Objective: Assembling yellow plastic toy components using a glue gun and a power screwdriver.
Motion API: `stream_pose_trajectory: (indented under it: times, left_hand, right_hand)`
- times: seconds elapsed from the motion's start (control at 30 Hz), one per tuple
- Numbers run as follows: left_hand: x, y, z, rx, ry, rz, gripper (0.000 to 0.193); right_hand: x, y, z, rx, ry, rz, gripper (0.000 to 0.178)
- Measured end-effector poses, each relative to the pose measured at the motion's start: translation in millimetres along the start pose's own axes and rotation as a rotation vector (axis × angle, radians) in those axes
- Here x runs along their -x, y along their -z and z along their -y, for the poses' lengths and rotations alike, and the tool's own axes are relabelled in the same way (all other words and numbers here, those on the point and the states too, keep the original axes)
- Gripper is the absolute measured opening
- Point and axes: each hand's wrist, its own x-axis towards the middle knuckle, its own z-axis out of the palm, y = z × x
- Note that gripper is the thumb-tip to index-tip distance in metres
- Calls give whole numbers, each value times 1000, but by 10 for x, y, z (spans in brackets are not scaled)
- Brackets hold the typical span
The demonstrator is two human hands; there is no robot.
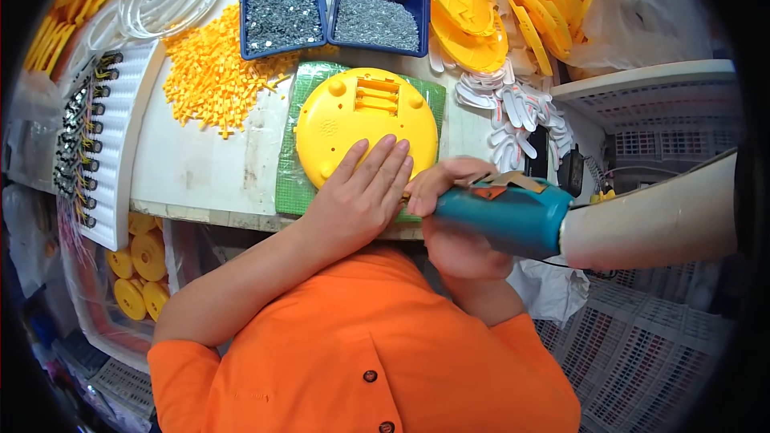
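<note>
A round yellow plastic housing (337,124) lies on a green mat (290,168), its open battery compartment (376,96) at the far side. Flat on the housing's near part, fingers stretched out, rests my left hand (357,196). My right hand (435,186) is wrapped round a teal electric screwdriver (505,215), held nearly level at the housing's near right edge. The tool's tip is hidden by my fingers. Behind the screwdriver, a thick whitish tube-like part (650,220) extends to the right; I cannot tell how they join.
Two blue bins, one with small screws (281,20) and one with fine metal pieces (375,22), stand behind the mat. Small yellow parts (216,72) are heaped left, beside a white ribbed tray (120,144) with wired components. White parts (513,112) and yellow covers (461,0) lie right.
</note>
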Motion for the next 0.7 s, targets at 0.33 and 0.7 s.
stream_pose_trajectory:
  times: [0.33,0.7]
  left_hand:
    - [277,288,965,265,-178,114,58]
    - [361,129,967,287,-167,-18,41]
  right_hand:
    - [-394,-409,84,-144,-133,233,66]
    - [-416,-547,-271,23,10,392,52]
